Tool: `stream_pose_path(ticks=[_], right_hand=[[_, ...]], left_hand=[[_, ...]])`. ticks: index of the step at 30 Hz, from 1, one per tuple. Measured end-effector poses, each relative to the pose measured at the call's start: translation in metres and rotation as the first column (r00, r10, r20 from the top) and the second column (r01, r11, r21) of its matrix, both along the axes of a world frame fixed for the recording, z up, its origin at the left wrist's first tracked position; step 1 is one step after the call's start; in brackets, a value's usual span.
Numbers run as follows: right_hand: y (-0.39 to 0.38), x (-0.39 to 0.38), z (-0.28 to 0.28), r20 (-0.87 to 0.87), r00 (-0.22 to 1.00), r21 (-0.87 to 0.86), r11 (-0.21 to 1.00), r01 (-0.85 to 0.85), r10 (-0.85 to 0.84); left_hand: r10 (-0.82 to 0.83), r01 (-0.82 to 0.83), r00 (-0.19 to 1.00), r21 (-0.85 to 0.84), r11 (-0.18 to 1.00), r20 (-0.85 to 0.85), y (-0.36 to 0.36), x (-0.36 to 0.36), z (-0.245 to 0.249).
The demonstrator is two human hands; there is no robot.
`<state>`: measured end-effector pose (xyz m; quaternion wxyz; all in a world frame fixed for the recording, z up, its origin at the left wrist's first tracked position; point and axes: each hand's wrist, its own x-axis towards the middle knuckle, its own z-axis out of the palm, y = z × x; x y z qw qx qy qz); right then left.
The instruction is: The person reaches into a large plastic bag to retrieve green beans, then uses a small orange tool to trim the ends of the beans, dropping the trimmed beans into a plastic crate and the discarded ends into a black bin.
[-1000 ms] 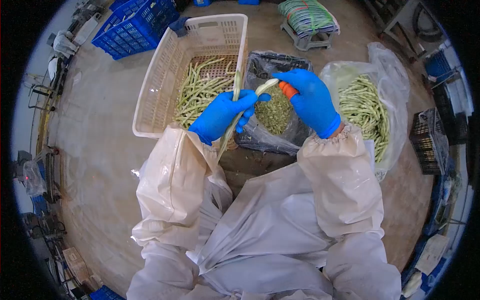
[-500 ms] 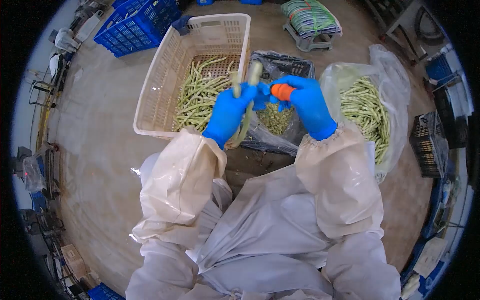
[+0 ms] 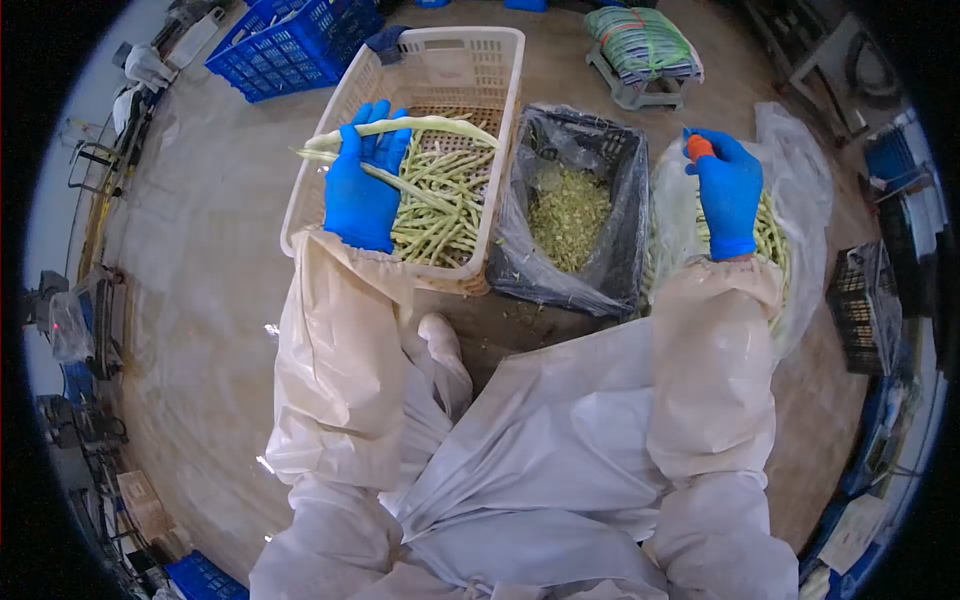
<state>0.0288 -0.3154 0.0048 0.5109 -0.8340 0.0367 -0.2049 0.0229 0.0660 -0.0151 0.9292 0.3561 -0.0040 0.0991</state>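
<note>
Beans (image 3: 445, 124) are borne nine-to-three across the nearer left hand (image 3: 358, 205), fingers spread; at three, the right hand's (image 3: 730, 195) grip can't be told.

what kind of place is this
Probably a produce-preparation area in a food workshop: a pale plastic crate of long green beans stands on the bare floor, beside a lined dark crate of green trimmings, and the worker wears blue gloves and protective sleeves.
</note>
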Motion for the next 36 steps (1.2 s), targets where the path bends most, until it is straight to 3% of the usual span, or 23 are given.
stream_pose_path(ticks=[3,7,9,11,15,17,18,19,21,22,25,26,29,30,33,36], right_hand=[[0.008,0.001,-0.014,0.278,0.955,-0.474,0.879,0.042,0.105],[0.056,-0.017,-0.01,0.124,0.951,-0.209,0.944,-0.255,0.284],[0.073,-0.021,-0.018,0.019,0.904,0.012,0.904,-0.428,0.428],[0.091,-0.027,-0.022,-0.03,0.86,0.117,0.856,-0.503,0.509],[0.095,-0.029,-0.033,-0.104,0.788,0.312,0.773,-0.553,0.606],[0.093,-0.028,-0.033,-0.073,0.849,0.3,0.823,-0.482,0.524],[0.092,-0.027,-0.03,-0.054,0.875,0.294,0.845,-0.446,0.481],[0.091,-0.028,-0.026,-0.039,0.911,0.155,0.903,-0.401,0.411],[0.089,-0.031,-0.017,0.023,0.961,-0.127,0.954,-0.271,0.276],[0.089,-0.032,-0.017,0.072,0.954,-0.228,0.936,-0.27,0.292],[0.093,-0.035,-0.018,0.201,0.911,-0.455,0.858,-0.239,0.361],[0.097,-0.038,-0.019,0.24,0.89,-0.487,0.841,-0.234,0.387],[0.108,-0.048,-0.015,0.256,0.866,-0.499,0.826,-0.263,0.43],[0.109,-0.05,-0.014,0.244,0.865,-0.488,0.826,-0.28,0.438],[0.111,-0.052,-0.012,0.273,0.854,-0.406,0.858,-0.314,0.442],[0.113,-0.055,-0.009,0.196,0.891,-0.298,0.891,-0.343,0.409]], left_hand=[[-0.006,0.005,1.0,0.018,1.0,0.011,-0.004,-0.002,0.001],[-0.081,0.081,0.997,-0.032,0.996,-0.004,-0.022,-0.006,-0.002],[-0.1,0.1,0.995,-0.003,0.995,-0.014,-0.034,-0.008,-0.004],[-0.127,0.126,0.991,-0.035,0.991,-0.037,-0.044,-0.01,-0.005],[-0.161,0.161,0.982,-0.008,0.987,-0.102,-0.057,-0.015,-0.007],[-0.183,0.194,0.971,0.057,0.979,-0.151,-0.058,-0.017,-0.002],[-0.177,0.215,0.961,0.172,0.961,-0.215,-0.06,-0.018,-0.001],[-0.241,0.345,0.922,0.361,0.866,-0.303,-0.059,-0.019,0.002],[-0.288,0.572,0.816,0.631,0.524,-0.501,-0.056,-0.022,0.011],[-0.211,0.53,0.841,0.682,0.503,-0.498,-0.068,-0.028,0.014],[-0.048,0.174,0.984,0.866,0.469,-0.171,-0.092,-0.041,0.016],[-0.059,0.018,0.998,0.831,0.556,0.018,-0.095,-0.035,-0.001],[-0.214,0.074,0.976,0.889,0.453,0.028,-0.098,-0.042,0.008],[-0.159,0.038,0.986,0.877,0.479,0.044,-0.101,-0.039,0.002],[-0.169,-0.05,0.98,0.946,0.321,0.109,-0.096,-0.039,-0.002],[-0.135,-0.069,0.986,0.973,0.22,0.1,-0.099,-0.045,0.009]])
